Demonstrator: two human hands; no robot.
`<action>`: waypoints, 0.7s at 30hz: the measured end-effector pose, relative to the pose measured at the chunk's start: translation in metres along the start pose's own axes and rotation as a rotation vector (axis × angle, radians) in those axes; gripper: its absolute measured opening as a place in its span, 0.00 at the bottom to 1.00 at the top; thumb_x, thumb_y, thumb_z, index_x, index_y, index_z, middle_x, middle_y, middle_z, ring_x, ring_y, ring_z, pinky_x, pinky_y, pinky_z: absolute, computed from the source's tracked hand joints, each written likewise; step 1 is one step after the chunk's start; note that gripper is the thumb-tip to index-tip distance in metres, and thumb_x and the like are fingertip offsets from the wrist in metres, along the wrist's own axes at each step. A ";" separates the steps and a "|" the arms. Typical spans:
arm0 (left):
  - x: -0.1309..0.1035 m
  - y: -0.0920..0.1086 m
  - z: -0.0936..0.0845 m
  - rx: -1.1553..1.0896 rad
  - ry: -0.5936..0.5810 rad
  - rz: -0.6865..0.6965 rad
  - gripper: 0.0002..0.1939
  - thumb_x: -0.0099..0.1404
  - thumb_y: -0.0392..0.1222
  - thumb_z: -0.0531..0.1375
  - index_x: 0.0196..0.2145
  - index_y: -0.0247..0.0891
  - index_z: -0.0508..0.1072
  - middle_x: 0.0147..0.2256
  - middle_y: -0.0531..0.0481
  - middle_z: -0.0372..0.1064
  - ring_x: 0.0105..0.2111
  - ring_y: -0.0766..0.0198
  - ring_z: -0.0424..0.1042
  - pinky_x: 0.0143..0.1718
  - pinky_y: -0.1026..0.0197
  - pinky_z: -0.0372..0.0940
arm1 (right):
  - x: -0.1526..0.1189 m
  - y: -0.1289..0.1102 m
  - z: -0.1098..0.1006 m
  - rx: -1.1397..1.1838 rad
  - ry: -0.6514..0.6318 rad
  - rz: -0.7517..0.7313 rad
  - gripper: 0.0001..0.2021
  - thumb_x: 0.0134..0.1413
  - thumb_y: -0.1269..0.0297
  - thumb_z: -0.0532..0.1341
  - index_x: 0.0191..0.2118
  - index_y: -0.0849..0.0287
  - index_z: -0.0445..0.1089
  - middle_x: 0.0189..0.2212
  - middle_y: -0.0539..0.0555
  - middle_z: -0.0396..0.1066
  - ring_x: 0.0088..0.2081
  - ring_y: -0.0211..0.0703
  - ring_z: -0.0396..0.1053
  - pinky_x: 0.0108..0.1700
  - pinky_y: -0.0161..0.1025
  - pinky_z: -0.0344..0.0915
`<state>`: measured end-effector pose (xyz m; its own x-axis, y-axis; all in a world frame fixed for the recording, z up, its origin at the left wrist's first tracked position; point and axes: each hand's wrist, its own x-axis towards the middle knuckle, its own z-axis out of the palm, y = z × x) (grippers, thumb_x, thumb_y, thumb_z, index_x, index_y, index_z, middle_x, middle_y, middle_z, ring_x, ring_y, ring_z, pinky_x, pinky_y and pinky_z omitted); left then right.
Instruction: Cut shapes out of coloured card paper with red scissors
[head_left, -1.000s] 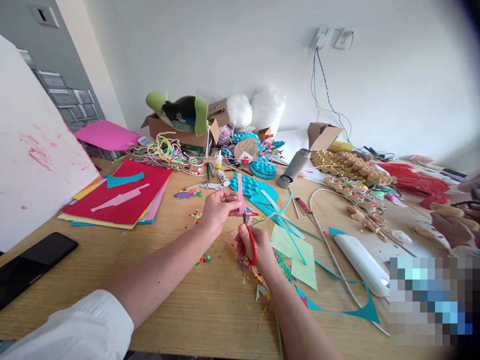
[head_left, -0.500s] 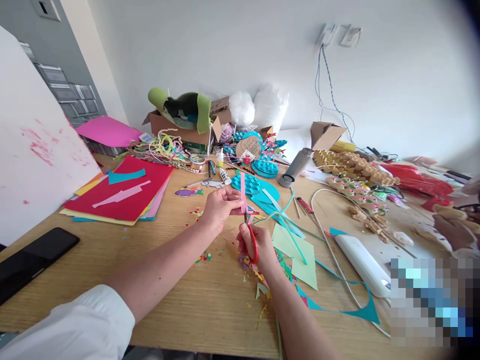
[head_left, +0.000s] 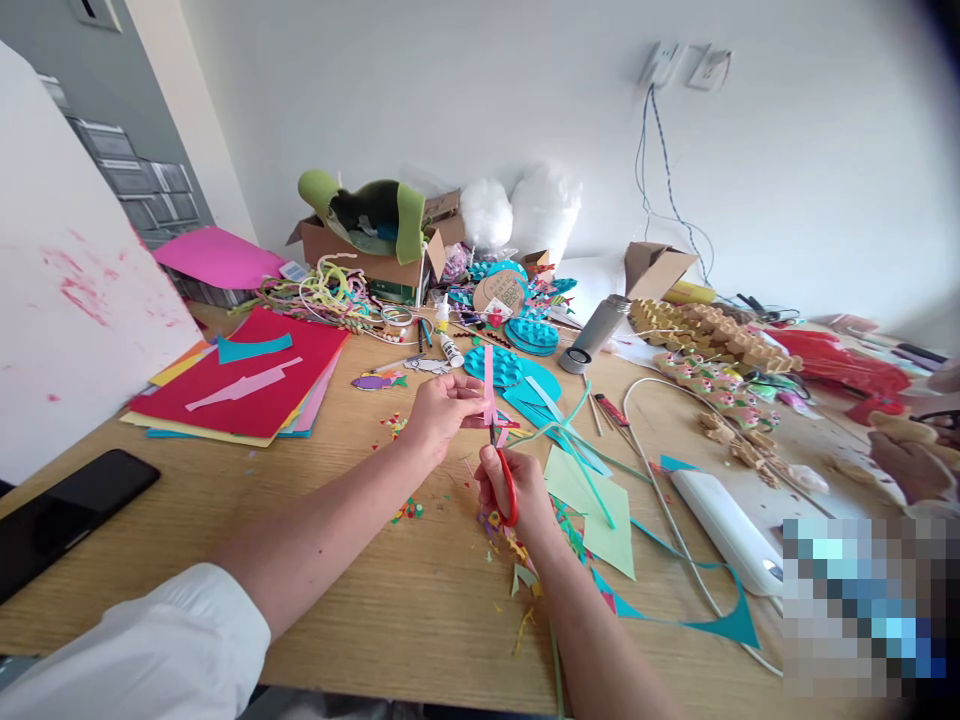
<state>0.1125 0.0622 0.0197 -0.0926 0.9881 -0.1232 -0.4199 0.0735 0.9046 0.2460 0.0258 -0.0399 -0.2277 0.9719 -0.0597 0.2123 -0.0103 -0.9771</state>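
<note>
My left hand (head_left: 442, 415) pinches a narrow pink paper strip (head_left: 489, 375) upright between thumb and fingers. Just below and to its right, my right hand (head_left: 517, 490) grips red-handled scissors (head_left: 509, 490), thumb and fingers in the loops. The scissor blades point up at the strip's lower end; whether they are open or closed there I cannot make out. Small coloured paper scraps (head_left: 514, 545) lie on the table under my right hand. A pale green paper sheet (head_left: 600, 510) is right of it, and blue paper pieces (head_left: 536, 410) lie behind.
Red paper (head_left: 255, 375) tops a stack of coloured sheets at left, near a black phone (head_left: 82, 515). A grey thermos (head_left: 598, 332), glue bottles (head_left: 451, 350) and a box (head_left: 360, 270) stand farther back. A white cable (head_left: 660, 490) crosses the right side. Another person's hand (head_left: 911, 460) is at far right.
The camera view has shifted very slightly. Both hands, the strip and the scissors stay almost where they were.
</note>
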 end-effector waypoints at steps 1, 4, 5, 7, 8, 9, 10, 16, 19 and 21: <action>0.000 0.000 0.000 -0.003 0.001 0.000 0.11 0.47 0.25 0.65 0.29 0.32 0.72 0.24 0.51 0.72 0.23 0.65 0.73 0.27 0.61 0.70 | 0.000 0.000 0.000 -0.002 0.000 -0.003 0.23 0.52 0.42 0.59 0.21 0.58 0.66 0.11 0.49 0.64 0.12 0.35 0.58 0.14 0.32 0.52; 0.000 0.000 0.000 -0.009 -0.001 0.002 0.11 0.47 0.24 0.65 0.29 0.32 0.72 0.24 0.51 0.71 0.23 0.65 0.73 0.26 0.61 0.70 | -0.001 -0.001 0.000 -0.010 0.003 -0.015 0.23 0.53 0.42 0.59 0.22 0.59 0.66 0.12 0.50 0.64 0.12 0.35 0.58 0.15 0.32 0.53; 0.001 0.000 0.000 -0.009 -0.003 0.003 0.11 0.47 0.25 0.65 0.29 0.32 0.72 0.25 0.51 0.71 0.23 0.65 0.73 0.26 0.61 0.70 | -0.001 -0.001 0.000 -0.014 0.005 -0.018 0.24 0.54 0.42 0.58 0.22 0.59 0.66 0.12 0.50 0.64 0.12 0.35 0.58 0.15 0.32 0.53; 0.001 0.000 -0.001 -0.007 -0.006 0.007 0.11 0.47 0.25 0.65 0.29 0.32 0.72 0.25 0.50 0.71 0.23 0.65 0.73 0.27 0.61 0.71 | -0.001 -0.002 0.000 -0.022 0.007 -0.021 0.24 0.54 0.42 0.58 0.22 0.59 0.66 0.12 0.50 0.65 0.13 0.36 0.60 0.16 0.32 0.54; 0.001 -0.001 -0.001 -0.005 -0.007 0.009 0.11 0.47 0.25 0.65 0.30 0.32 0.72 0.25 0.50 0.72 0.23 0.65 0.73 0.27 0.61 0.71 | -0.001 -0.002 0.000 -0.025 0.007 -0.022 0.24 0.54 0.42 0.58 0.22 0.59 0.66 0.12 0.51 0.65 0.13 0.36 0.60 0.16 0.32 0.54; 0.001 -0.001 -0.001 -0.003 -0.009 0.010 0.11 0.47 0.25 0.65 0.30 0.32 0.72 0.25 0.50 0.72 0.24 0.65 0.73 0.28 0.60 0.71 | -0.001 -0.002 0.000 -0.029 0.007 -0.023 0.25 0.54 0.41 0.58 0.22 0.59 0.67 0.12 0.51 0.65 0.13 0.36 0.60 0.16 0.32 0.54; 0.001 -0.001 -0.001 -0.002 -0.011 0.012 0.11 0.47 0.25 0.65 0.30 0.31 0.72 0.25 0.50 0.72 0.24 0.65 0.73 0.28 0.60 0.71 | -0.001 -0.003 0.000 -0.031 0.007 -0.024 0.25 0.53 0.41 0.58 0.22 0.59 0.67 0.12 0.50 0.65 0.13 0.36 0.60 0.16 0.32 0.55; -0.001 -0.001 0.000 -0.003 -0.010 0.006 0.11 0.47 0.25 0.65 0.30 0.31 0.71 0.24 0.50 0.72 0.23 0.65 0.73 0.27 0.61 0.71 | 0.000 -0.003 0.000 -0.044 0.017 -0.008 0.24 0.51 0.42 0.60 0.21 0.60 0.67 0.11 0.49 0.64 0.12 0.35 0.60 0.15 0.31 0.54; -0.002 0.001 0.001 -0.008 0.001 0.005 0.11 0.48 0.24 0.64 0.29 0.31 0.71 0.24 0.51 0.71 0.23 0.66 0.72 0.26 0.62 0.70 | 0.000 -0.003 0.000 -0.059 0.026 -0.013 0.24 0.52 0.42 0.59 0.21 0.60 0.66 0.11 0.49 0.64 0.12 0.35 0.60 0.15 0.30 0.54; -0.002 0.001 0.001 -0.010 0.004 0.005 0.11 0.48 0.23 0.64 0.29 0.31 0.71 0.24 0.51 0.71 0.22 0.66 0.72 0.26 0.62 0.71 | 0.000 -0.004 0.000 -0.065 0.033 -0.012 0.25 0.52 0.41 0.59 0.21 0.60 0.65 0.11 0.49 0.63 0.12 0.34 0.60 0.14 0.30 0.54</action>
<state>0.1136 0.0605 0.0213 -0.0984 0.9878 -0.1207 -0.4283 0.0674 0.9011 0.2453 0.0258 -0.0359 -0.1995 0.9791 -0.0407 0.2718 0.0154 -0.9622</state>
